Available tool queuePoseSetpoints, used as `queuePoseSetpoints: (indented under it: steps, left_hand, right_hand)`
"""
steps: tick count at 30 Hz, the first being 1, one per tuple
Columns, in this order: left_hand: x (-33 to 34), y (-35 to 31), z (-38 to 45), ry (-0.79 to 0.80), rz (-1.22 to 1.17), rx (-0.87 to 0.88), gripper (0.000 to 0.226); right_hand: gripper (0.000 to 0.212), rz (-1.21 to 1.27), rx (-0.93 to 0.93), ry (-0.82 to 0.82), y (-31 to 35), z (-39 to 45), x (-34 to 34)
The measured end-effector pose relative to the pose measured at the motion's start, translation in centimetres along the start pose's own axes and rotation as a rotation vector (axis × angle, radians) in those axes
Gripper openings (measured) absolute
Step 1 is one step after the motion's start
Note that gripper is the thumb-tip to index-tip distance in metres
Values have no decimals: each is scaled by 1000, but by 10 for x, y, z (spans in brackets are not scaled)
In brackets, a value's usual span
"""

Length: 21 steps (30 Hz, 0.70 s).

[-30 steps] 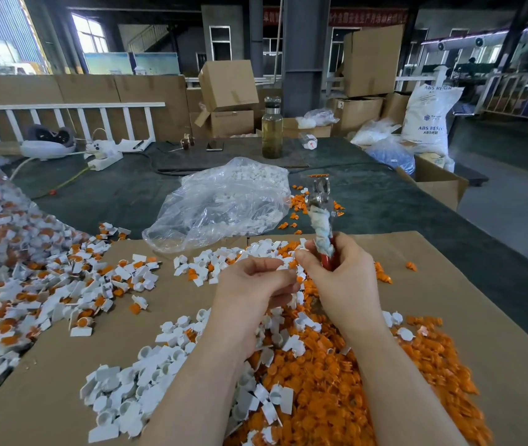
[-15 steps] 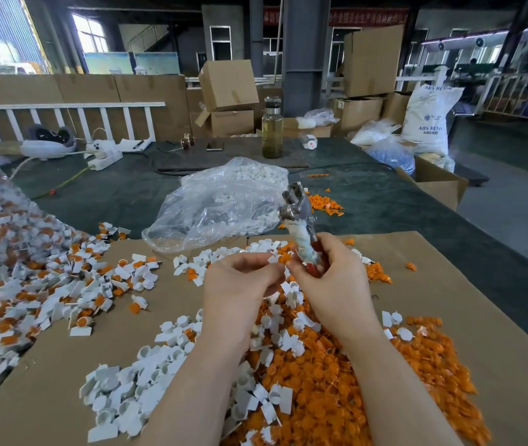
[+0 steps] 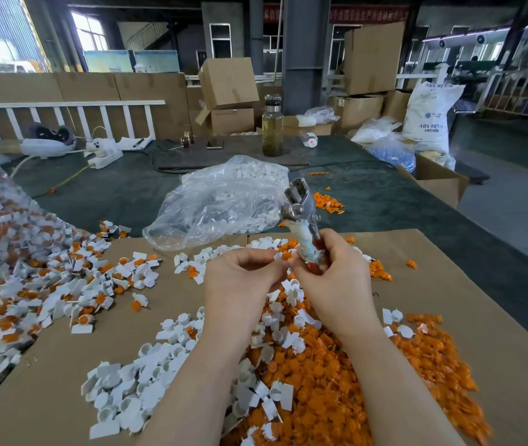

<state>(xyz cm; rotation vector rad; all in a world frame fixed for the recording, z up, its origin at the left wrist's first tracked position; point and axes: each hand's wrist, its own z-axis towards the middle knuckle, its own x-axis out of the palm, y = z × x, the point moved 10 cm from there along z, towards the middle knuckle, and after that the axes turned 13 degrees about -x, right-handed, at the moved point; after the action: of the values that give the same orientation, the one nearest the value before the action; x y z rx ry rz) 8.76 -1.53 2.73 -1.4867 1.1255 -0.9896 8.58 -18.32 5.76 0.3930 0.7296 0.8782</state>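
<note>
Pliers (image 3: 300, 211), steel-headed with tape-wrapped red handles, had tilted leftward within a second, gripped by right hand (image 3: 336, 278) over far edge of brown cardboard sheet (image 3: 449, 284); left hand (image 3: 240, 280) pinched small white-and-orange plastic cap (image 3: 283, 256). I judged crimping next.

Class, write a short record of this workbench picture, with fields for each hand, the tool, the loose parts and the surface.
Right hand: holds the tool by its wrapped handle
Left hand: pinches a small part beside the handle
Tool: metal head up, leaning left
Loose parts: white pieces and orange pieces, heaped
Surface: cardboard sheet on a dark table
</note>
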Motion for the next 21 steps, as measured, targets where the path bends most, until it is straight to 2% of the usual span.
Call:
queuePoseSetpoints:
  steps: [10, 17, 21]
  left_hand:
    - [-3, 1, -1, -82, 81, 39, 15]
    - [-11, 2, 4, -132, 122, 69, 10]
    - [-14, 0, 7, -107, 28, 79, 10]
  right_hand:
    - [21, 67, 65, 140, -6, 1, 9]
    - [32, 166, 59, 222, 0, 1, 14]
    - [20, 322, 150, 288, -7, -3, 15]
